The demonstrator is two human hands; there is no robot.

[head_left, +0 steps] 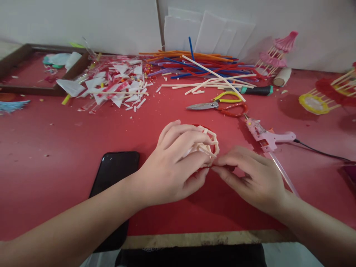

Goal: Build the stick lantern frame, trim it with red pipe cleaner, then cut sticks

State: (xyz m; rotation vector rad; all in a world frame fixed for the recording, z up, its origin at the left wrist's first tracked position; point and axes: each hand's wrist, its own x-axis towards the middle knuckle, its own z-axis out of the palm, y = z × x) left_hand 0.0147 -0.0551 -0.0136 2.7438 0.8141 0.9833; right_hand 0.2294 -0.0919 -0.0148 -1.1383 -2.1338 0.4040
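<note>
My left hand (171, 167) is wrapped over a small round frame of pale sticks (211, 135), low over the red tabletop. Red edging shows along the frame's far and right side; much of the rest is hidden under my fingers. At the frame's near right edge, the thumb and forefinger of my right hand (257, 180) are pinched together, close to my left thumb. A thin bit of red shows between the fingertips, too small to name for certain. To the left of my left hand lies a black phone (118, 172).
Scissors (204, 106) with yellow and red handles lie beyond my hands. A pink glue gun (268, 139) with a cord rests at right. Farther back are coloured pipe cleaners (191, 66), white scraps (119, 83), a cutter (257, 90) and a pink stick model (274, 55).
</note>
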